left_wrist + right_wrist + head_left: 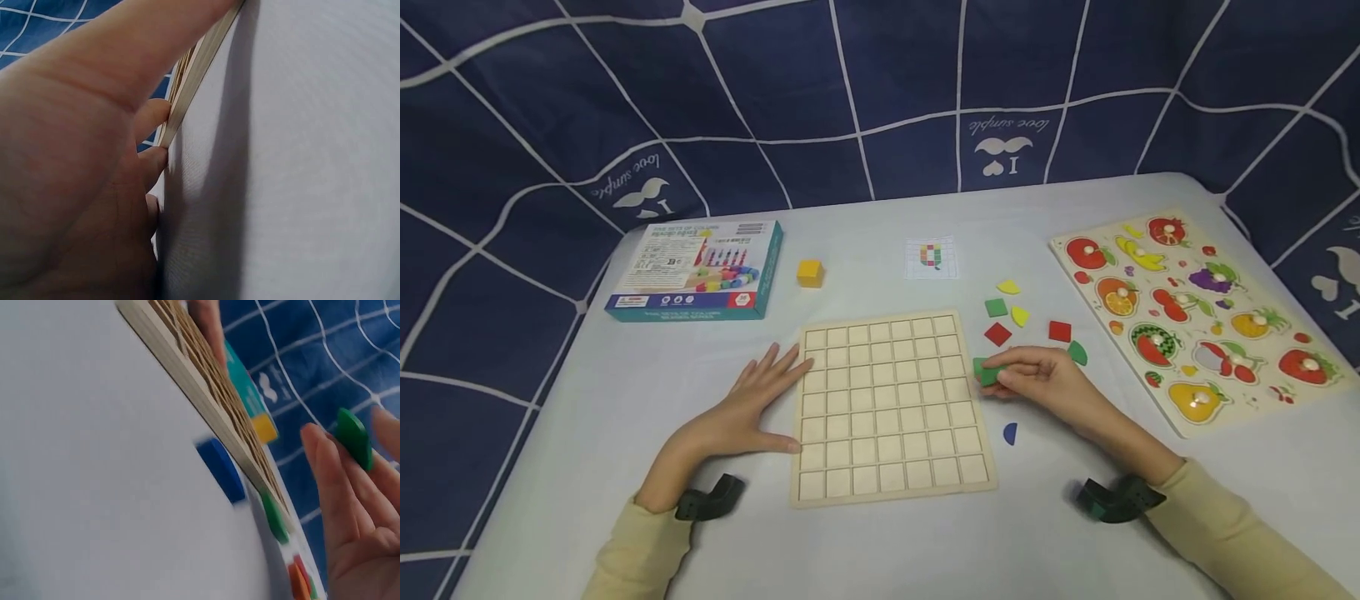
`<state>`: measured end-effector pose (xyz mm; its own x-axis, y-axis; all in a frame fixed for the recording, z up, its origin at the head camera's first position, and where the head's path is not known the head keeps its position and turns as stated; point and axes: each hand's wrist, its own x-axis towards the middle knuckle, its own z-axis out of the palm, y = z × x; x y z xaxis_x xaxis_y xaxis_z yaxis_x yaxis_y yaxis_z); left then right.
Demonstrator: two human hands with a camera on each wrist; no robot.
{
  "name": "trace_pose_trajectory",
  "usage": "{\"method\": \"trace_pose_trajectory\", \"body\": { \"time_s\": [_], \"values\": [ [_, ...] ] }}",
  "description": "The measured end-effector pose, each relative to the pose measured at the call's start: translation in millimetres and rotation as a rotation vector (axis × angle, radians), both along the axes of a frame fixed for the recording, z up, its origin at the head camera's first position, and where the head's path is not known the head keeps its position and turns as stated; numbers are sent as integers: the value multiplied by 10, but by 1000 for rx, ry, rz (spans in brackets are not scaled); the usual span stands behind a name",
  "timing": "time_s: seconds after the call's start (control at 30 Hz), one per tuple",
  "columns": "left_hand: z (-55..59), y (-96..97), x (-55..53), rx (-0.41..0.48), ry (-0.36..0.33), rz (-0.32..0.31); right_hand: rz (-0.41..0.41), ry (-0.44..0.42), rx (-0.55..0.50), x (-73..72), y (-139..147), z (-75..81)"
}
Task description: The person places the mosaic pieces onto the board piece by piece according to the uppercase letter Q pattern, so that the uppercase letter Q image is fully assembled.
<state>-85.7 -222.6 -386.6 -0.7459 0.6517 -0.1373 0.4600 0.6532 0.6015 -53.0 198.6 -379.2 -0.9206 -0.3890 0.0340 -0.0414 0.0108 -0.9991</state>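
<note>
A wooden grid board of square cells lies on the table. My left hand is spread at its left edge, with fingertips and thumb touching the rim. Beyond the board's right edge, my right hand pinches a small flat green piece between thumb and fingers. Another green piece lies against the board's right side, partly behind the right fingers in the head view. Near that hand are a blue half-round piece, red squares, a green quarter-round piece and a green square.
Yellow pieces lie farther back. A pattern card sits behind the board, with a yellow cube and a boxed bead set to the left. At right lies a fruit puzzle board.
</note>
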Motion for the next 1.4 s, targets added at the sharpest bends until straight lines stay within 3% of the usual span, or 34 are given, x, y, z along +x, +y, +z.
{"method": "trace_pose_trajectory", "body": {
  "time_s": [0.23,0.37,0.67,1.0,1.17,1.4],
  "values": [
    [-6,-5,-1,-5,-4,-1,21,-121,10,64,-341,78],
    [-4,3,-2,-3,-6,0,31,-139,45,88,-552,76],
    [1,-14,21,-10,-13,18,73,2,267,84,-814,-50],
    [-18,-9,-27,-6,-4,4,86,106,426,54,-842,-35],
    [-10,-8,-32,-2,-1,2,92,162,473,55,-861,-18],
    [-14,-3,-28,-4,-8,7,41,225,515,79,-899,-5]
  ]
}}
